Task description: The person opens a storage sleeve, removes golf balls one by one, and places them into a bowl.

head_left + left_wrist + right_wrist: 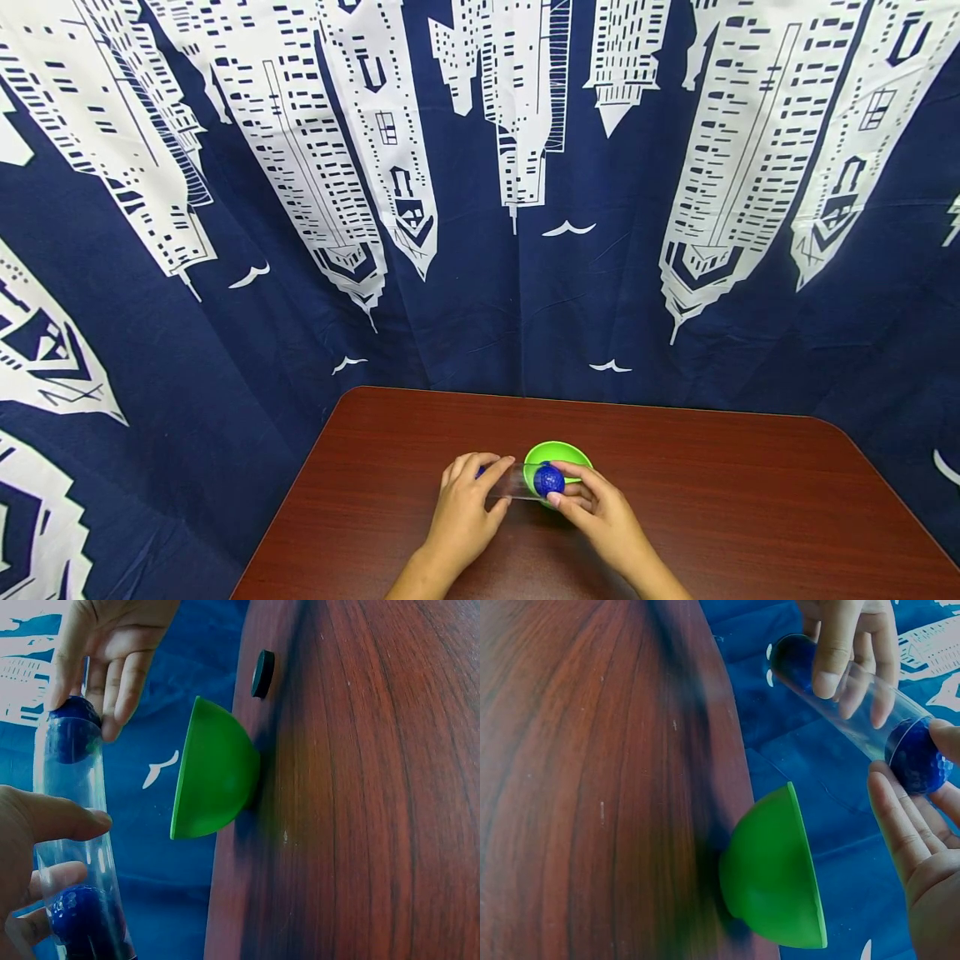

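Observation:
Above the green bowl (556,451), my left hand (463,510) grips a clear plastic tube (69,787) between thumb and fingers. One blue dimpled golf ball (550,481) sits at the tube's right end, partly inside the opening and partly sticking out. My right hand (602,510) pinches that ball with its thumb and fingertips. A second blue golf ball (87,919) lies inside the opposite end, next to the dark closed base; from the head it is mostly covered by my left fingers. The bowl stands upright on the table just beyond and below the tube.
A small black round cap (262,673) stands out on the brown wooden table (720,492) near the bowl. Behind the table's far edge hangs a navy cloth (480,325) printed with white upside-down buildings and birds.

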`<state>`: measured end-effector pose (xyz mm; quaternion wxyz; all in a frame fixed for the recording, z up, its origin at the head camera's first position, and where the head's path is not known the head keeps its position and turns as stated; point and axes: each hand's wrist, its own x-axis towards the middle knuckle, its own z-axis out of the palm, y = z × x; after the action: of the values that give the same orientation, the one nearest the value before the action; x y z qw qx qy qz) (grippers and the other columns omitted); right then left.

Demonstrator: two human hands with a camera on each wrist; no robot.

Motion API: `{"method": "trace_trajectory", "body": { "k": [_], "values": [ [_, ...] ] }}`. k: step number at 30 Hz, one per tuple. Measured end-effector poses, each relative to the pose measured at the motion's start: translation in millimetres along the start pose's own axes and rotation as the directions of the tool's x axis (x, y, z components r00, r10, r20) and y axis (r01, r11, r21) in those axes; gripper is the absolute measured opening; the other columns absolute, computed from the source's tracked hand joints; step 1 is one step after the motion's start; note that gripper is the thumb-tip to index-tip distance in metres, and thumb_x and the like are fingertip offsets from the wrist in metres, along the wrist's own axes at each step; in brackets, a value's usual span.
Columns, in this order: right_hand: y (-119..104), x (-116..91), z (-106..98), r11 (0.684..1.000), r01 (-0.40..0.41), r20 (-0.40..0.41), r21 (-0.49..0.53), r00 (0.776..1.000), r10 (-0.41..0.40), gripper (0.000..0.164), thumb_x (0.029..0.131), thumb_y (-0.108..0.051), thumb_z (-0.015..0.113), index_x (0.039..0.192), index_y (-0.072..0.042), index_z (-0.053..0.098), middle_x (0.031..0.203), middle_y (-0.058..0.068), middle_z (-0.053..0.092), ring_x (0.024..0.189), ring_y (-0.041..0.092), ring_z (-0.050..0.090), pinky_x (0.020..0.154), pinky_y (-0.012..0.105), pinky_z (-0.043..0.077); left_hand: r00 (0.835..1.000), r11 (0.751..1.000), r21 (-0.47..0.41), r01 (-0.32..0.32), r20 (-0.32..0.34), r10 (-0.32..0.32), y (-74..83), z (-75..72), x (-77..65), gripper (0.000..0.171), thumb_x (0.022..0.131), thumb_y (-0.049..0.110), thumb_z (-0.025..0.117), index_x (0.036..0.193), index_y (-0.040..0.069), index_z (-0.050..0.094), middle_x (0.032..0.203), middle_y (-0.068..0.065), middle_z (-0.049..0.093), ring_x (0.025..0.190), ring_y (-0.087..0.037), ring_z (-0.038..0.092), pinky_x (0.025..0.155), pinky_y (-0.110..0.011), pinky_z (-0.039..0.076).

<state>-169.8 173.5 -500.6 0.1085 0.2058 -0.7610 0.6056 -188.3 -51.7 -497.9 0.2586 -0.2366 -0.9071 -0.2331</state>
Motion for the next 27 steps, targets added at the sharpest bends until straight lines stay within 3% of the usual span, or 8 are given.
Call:
{"method": "trace_trajectory", "body": {
  "k": [7, 11, 15, 21, 27],
  "values": [
    [-3, 4, -2, 1.000, 0.000, -0.026, -0.015, 1.000, -0.001, 0.038, 0.093, -0.003, 0.069, 0.130, 0.004, 0.060, 0.115, 0.022, 0.062, 0.097, 0.004, 0.069, 0.079, 0.020, 0.059, 0.999, 0.998, -0.048, 0.032, -0.023, -0.033, -1.3, 2.2, -0.9, 0.059, 0.076, 0.022, 0.089, 0.131, 0.025, 0.066, 0.121, 0.005, 0.064, 0.116, -0.017, 0.056, 0.099, -0.047, 0.048],
    [-4, 7, -6, 1.000, 0.016, -0.041, -0.027, 0.999, -0.017, 0.038, 0.092, -0.001, 0.070, 0.129, 0.005, 0.060, 0.115, 0.023, 0.061, 0.097, 0.003, 0.069, 0.080, 0.019, 0.059, 0.996, 0.994, -0.074, 0.083, -0.004, -0.084, -3.0, 2.3, -0.9, 0.059, 0.078, 0.023, 0.087, 0.133, 0.026, 0.064, 0.122, 0.005, 0.064, 0.117, -0.016, 0.056, 0.099, -0.047, 0.048],
    [-3, 10, -13, 0.998, 0.027, -0.056, -0.063, 0.998, -0.031, 0.037, 0.092, -0.002, 0.071, 0.128, 0.001, 0.062, 0.116, 0.020, 0.063, 0.097, 0.004, 0.070, 0.079, 0.019, 0.059, 0.992, 0.987, -0.099, 0.128, 0.005, -0.128, -4.7, 2.4, -0.3, 0.059, 0.081, 0.023, 0.085, 0.135, 0.027, 0.063, 0.124, 0.004, 0.063, 0.119, -0.016, 0.055, 0.099, -0.046, 0.048],
    [-3, 15, -20, 0.991, 0.001, -0.078, -0.133, 0.997, -0.012, 0.036, 0.091, -0.007, 0.074, 0.126, -0.007, 0.065, 0.111, 0.012, 0.065, 0.095, 0.006, 0.069, 0.077, 0.022, 0.060, 0.989, 0.982, -0.129, 0.140, -0.017, -0.144, -6.4, 3.4, -0.1, 0.059, 0.081, 0.023, 0.086, 0.135, 0.026, 0.063, 0.123, 0.003, 0.064, 0.118, -0.019, 0.056, 0.098, -0.048, 0.049],
    [-2, 17, -24, 0.980, -0.032, -0.084, -0.196, 0.996, 0.016, 0.036, 0.089, -0.010, 0.077, 0.124, -0.009, 0.067, 0.109, 0.007, 0.066, 0.093, 0.009, 0.069, 0.074, 0.024, 0.060, 0.984, 0.970, -0.167, 0.178, 0.018, -0.178, -6.2, 1.9, -0.3, 0.059, 0.083, 0.023, 0.084, 0.137, 0.028, 0.061, 0.125, 0.003, 0.064, 0.120, -0.019, 0.055, 0.099, -0.048, 0.048]
  ]
}}
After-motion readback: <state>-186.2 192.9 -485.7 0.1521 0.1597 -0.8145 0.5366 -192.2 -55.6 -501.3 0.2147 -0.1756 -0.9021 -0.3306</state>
